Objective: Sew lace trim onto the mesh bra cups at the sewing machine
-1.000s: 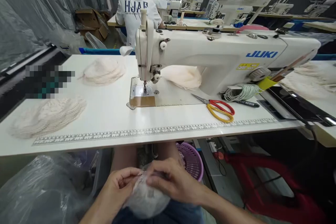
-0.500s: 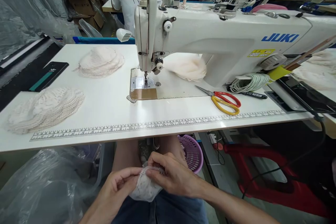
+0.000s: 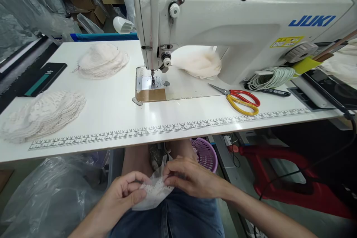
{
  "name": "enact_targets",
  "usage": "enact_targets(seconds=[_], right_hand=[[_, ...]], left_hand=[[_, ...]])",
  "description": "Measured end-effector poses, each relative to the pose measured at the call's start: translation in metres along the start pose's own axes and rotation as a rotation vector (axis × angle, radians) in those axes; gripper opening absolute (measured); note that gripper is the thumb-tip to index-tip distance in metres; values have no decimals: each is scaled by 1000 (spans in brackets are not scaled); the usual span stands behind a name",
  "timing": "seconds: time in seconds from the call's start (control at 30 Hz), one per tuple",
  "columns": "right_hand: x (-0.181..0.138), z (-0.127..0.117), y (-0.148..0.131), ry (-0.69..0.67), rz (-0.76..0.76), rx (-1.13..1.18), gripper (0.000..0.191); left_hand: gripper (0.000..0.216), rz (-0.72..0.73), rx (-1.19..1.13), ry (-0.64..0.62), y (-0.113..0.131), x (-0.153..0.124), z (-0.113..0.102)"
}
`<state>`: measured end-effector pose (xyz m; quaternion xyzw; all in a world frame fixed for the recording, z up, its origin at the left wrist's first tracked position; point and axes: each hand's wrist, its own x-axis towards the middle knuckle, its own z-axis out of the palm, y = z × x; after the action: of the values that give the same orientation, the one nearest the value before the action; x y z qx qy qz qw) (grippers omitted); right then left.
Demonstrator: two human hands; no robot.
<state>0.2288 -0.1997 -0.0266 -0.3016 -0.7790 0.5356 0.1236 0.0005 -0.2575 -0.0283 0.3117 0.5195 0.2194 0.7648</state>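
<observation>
Over my lap, below the table edge, both hands pinch a small white lace fabric piece (image 3: 152, 195). My left hand (image 3: 122, 197) is closed on its left side, thumb on top. My right hand (image 3: 189, 176) is closed on its upper right edge. A white JUKI sewing machine (image 3: 237, 22) stands on the white table (image 3: 111, 115) above them, its needle over the metal plate (image 3: 149, 83). Stacks of white lace pieces lie at the table's left front (image 3: 41, 113), left back (image 3: 102, 59) and behind the needle (image 3: 199, 63).
Red-and-yellow scissors (image 3: 241, 100), a coil of white cord (image 3: 269, 78) and a black pen (image 3: 275, 92) lie right of the needle. A black phone (image 3: 44, 78) sits far left. A clear plastic bag (image 3: 47, 197), a purple basket (image 3: 206, 152) and a red stool (image 3: 281, 178) are below. Another person sits behind.
The view has tipped down and closer to the machine. My hands have spread the lace piece flatter and shifted slightly up; it was bunched into a ball a second ago.
</observation>
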Motion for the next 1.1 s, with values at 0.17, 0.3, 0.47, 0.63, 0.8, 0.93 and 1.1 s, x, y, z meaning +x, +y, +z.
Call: enact_targets(seconds=[0.17,0.3,0.47,0.63,0.8,0.93,1.1], right_hand=[[-3,0,3,-26,-64,-14,13],[1,2,3,10,-131,16,19],[20,11,10,-109,-157,80,79],[25,16,15,-124,-2,90,39],[23,12,12,-138,19,153,22],[24,11,18,-188,-27,240,21],[21,15,29,-202,-75,237,25]], left_hand=[[39,-51,123,-32,6,0,-1],[45,-50,237,-3,11,-2,0],[49,-44,345,2,15,-4,0],[43,-33,421,75,11,-12,-8],[28,-91,460,-7,11,-9,-8],[23,-26,544,-27,11,5,-4],[29,-52,433,-45,6,13,-4]])
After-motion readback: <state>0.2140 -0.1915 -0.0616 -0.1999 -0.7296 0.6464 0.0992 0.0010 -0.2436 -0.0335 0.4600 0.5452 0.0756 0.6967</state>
